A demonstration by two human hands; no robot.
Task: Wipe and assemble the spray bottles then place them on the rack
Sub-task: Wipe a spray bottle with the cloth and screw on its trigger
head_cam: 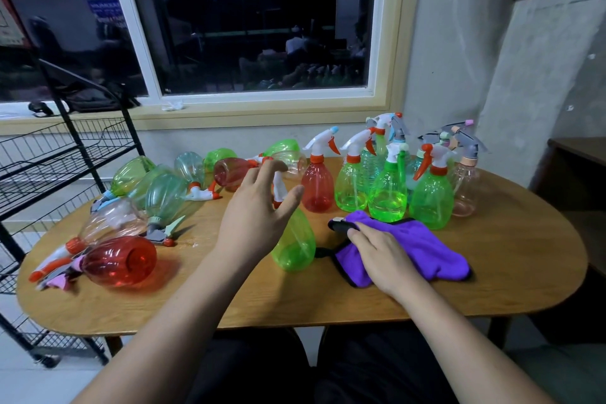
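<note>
A green spray bottle [294,244] stands on the wooden table [492,272] in front of me, its white and orange sprayer head partly hidden behind my left hand [259,213]. That hand hovers over the bottle with fingers spread, holding nothing. My right hand [383,256] rests flat on a purple cloth [423,249] just right of the bottle. Several assembled bottles, green [431,198] and red [317,185], stand upright at the back right. Several others, such as a red one [119,261], lie on their sides at the left.
A black wire rack [49,157] stands at the left edge of the table, under the window. A small black object [341,225] lies at the cloth's far corner. A dark side table [580,154] stands at the right.
</note>
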